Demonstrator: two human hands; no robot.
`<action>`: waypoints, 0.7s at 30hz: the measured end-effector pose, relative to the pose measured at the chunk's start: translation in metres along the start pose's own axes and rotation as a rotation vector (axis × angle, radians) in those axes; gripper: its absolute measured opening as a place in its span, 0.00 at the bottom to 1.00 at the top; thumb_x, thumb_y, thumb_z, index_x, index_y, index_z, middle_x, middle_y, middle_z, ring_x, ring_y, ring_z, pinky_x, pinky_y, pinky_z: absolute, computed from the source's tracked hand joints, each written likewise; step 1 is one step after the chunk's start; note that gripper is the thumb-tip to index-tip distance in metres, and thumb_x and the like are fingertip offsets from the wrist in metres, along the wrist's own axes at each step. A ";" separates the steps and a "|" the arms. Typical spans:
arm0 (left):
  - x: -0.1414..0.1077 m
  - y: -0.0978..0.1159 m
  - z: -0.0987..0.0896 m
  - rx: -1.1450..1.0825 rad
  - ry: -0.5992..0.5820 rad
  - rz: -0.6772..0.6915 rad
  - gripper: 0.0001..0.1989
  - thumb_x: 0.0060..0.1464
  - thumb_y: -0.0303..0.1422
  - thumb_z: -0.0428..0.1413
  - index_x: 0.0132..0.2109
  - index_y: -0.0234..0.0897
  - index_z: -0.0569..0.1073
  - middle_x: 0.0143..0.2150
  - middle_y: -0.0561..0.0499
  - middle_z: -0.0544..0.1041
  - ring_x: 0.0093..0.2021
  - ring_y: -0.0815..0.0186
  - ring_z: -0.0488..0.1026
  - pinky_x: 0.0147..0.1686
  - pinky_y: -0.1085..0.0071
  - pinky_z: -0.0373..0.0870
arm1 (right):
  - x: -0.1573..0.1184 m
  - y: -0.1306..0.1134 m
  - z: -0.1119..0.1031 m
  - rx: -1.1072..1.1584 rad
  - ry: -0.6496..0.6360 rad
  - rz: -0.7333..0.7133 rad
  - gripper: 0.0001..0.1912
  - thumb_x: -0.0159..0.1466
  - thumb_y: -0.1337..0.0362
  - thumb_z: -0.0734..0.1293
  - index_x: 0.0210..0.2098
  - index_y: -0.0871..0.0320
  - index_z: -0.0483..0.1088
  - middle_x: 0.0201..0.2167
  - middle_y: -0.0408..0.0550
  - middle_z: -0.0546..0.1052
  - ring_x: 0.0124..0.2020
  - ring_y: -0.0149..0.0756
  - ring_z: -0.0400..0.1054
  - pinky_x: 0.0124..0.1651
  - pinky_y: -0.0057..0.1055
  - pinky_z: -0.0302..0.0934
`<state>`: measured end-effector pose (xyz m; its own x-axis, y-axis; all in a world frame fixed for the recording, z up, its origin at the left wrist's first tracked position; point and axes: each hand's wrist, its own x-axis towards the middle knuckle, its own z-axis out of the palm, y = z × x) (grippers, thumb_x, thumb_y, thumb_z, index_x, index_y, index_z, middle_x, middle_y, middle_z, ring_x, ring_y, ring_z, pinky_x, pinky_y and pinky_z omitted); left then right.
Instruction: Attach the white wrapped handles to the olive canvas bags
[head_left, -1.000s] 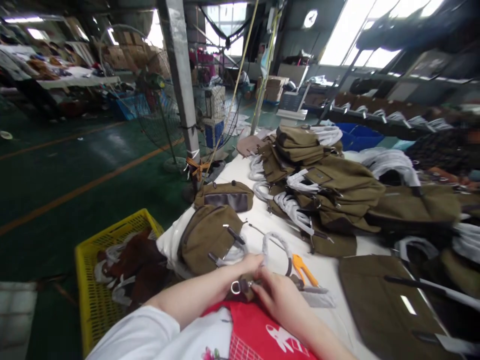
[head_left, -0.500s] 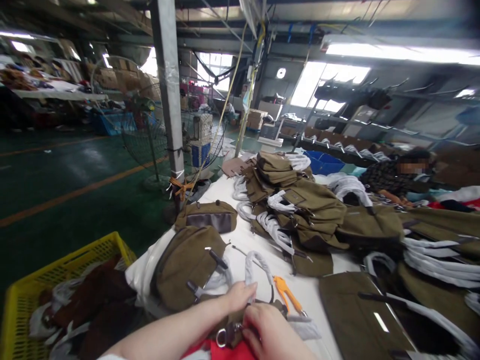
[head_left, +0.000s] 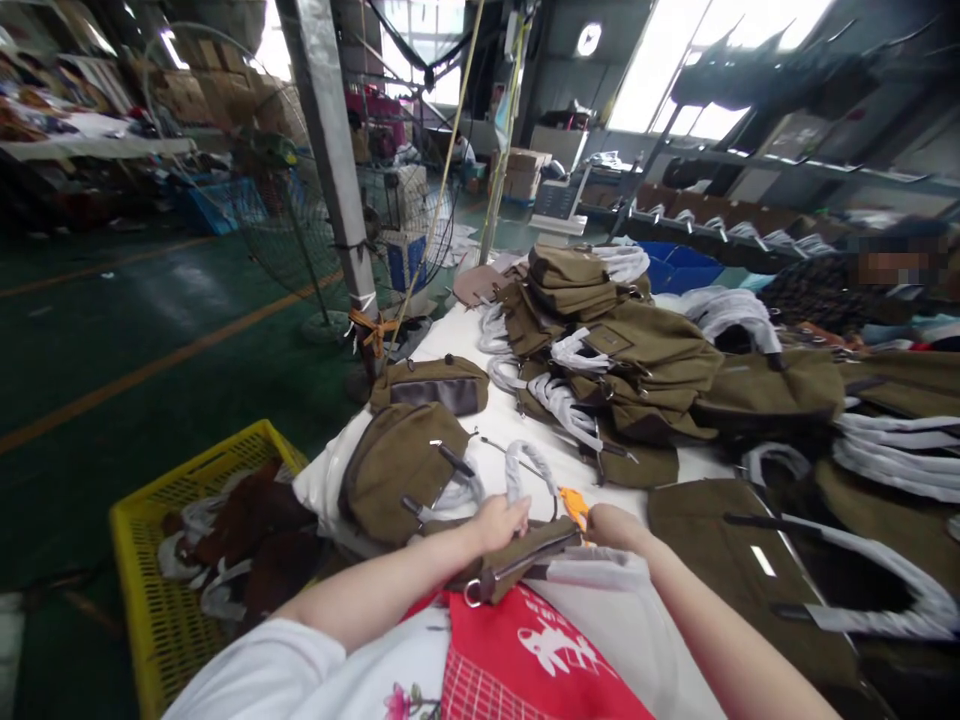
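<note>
My left hand (head_left: 501, 522) is closed on the upper edge of a small olive bag (head_left: 517, 562) with a metal ring, close against my red apron. Beside my fingers rises a handle wrapped in white film (head_left: 529, 458). To the right, my right hand (head_left: 616, 527) lies curled over the lower part of an orange hand tool (head_left: 574, 503) on the white table. Its fingers are partly hidden, and so is the tool's working end. A rounded olive bag (head_left: 401, 475) with dark strap ends rests left of my left hand.
Olive bags (head_left: 637, 365) are piled across the table, with a flat one (head_left: 709, 540) at right. A yellow crate (head_left: 142, 570) of brown pieces stands at lower left. A metal post (head_left: 330, 150) rises behind the table. A co-worker (head_left: 832, 285) is at far right.
My right hand has left the small olive bag and moved right onto the orange tool. My left hand stays on the bag. The view has tilted downward, showing more of the apron.
</note>
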<state>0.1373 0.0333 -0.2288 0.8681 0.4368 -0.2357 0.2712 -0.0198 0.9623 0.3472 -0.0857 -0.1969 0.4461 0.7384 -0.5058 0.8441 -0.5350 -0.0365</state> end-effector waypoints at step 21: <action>-0.022 0.032 -0.009 0.117 0.120 -0.100 0.21 0.53 0.50 0.51 0.22 0.39 0.67 0.19 0.55 0.66 0.24 0.67 0.64 0.33 0.68 0.66 | -0.088 -0.032 0.037 0.596 -0.041 -0.585 0.20 0.52 0.72 0.64 0.42 0.52 0.77 0.45 0.46 0.81 0.47 0.42 0.73 0.53 0.35 0.63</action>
<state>0.1235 0.0316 -0.1912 0.7808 0.5455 -0.3048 0.4062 -0.0725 0.9109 0.2701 -0.1491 -0.1835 -0.0357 0.9550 -0.2943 0.6326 -0.2064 -0.7465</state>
